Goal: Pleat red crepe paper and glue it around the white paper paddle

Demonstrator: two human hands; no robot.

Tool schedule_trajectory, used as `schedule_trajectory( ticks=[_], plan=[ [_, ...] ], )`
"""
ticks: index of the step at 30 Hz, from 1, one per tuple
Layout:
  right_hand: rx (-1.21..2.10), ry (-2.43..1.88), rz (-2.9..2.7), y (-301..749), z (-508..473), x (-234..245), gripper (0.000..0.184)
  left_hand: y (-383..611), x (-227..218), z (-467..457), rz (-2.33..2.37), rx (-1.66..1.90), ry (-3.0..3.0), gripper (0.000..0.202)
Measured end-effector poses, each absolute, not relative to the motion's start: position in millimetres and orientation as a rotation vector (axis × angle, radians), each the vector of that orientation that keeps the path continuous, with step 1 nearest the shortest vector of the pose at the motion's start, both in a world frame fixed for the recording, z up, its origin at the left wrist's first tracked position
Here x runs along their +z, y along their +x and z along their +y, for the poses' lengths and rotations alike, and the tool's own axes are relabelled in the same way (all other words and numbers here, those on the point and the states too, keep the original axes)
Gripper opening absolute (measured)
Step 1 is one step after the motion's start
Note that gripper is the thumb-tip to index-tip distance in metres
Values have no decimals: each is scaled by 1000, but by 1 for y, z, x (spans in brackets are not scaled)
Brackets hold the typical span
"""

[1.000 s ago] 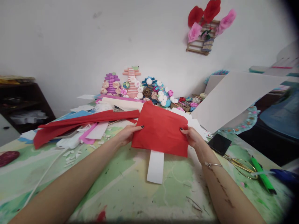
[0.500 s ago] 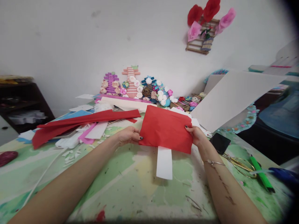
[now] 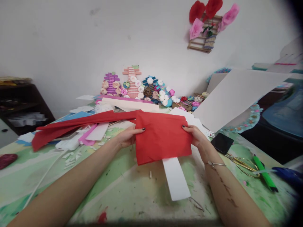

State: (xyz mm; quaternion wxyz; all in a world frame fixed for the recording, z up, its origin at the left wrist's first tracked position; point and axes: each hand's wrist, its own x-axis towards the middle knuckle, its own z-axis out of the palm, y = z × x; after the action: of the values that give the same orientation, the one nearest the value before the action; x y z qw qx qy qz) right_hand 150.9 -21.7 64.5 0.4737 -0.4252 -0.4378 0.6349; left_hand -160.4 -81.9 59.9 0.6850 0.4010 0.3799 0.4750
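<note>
A folded sheet of red crepe-like paper (image 3: 163, 137) is held up above the table between my two hands. My left hand (image 3: 129, 135) pinches its left edge, thumb on the near face and fingers behind. At the right edge, my right hand (image 3: 195, 134) grips it the same way, with the fingers partly hidden. Below the red paper a white paper strip (image 3: 176, 179) sticks out, slanting down to the right; its upper end is hidden behind the red sheet. A small white scrap (image 3: 150, 174) lies on the table to the strip's left.
Long red paper (image 3: 78, 123), a white power strip (image 3: 68, 144) with its cord and paper scraps lie left. On the right are a black phone (image 3: 222, 143), gold scissors (image 3: 243, 165) and a green cutter (image 3: 265, 173). A large white board (image 3: 239, 97) leans behind them; flower crafts (image 3: 132, 83) line the wall.
The red sheet has moved slightly left and tilted the other way, its lower left corner now lower. The white strip has swung to a slant and reaches further down. Both hands keep their grip.
</note>
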Motion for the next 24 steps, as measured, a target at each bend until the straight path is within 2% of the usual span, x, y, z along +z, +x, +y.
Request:
schedule_trajectory(
  ticks=[4, 9, 11, 15, 16, 18, 21, 23, 24],
  plan=[
    [1496, -1057, -1012, 149, -18, 63, 9, -162, 53, -73, 861, 1205, 863, 30],
    [1674, -1088, -1152, 149, -20, 62, 27, -164, 50, -65, 867, 1489, 724, 22],
    [1742, -1085, -1301, 146, -24, 61, 27, -164, 48, -63, 873, 1530, 691, 22],
    [1772, -1062, -1613, 131, -32, 60, 42, -161, 47, -64, 858, 1561, 635, 25],
    [1663, -1130, -1671, 126, -34, 61, 44, -160, 47, -64, 850, 1568, 630, 25],
    [1194, -1300, -1728, 115, -37, 62, 39, -158, 49, -66, 851, 1586, 621, 25],
    [415, -1257, -1682, 97, -46, 64, 18, -157, 52, -68, 872, 1615, 597, 21],
    [264, -1143, -1679, 83, -57, 64, 7, -157, 53, -68, 871, 1629, 571, 20],
    [306, -1125, -1700, 76, -63, 63, 12, -157, 54, -68, 862, 1634, 561, 20]
  ],
)
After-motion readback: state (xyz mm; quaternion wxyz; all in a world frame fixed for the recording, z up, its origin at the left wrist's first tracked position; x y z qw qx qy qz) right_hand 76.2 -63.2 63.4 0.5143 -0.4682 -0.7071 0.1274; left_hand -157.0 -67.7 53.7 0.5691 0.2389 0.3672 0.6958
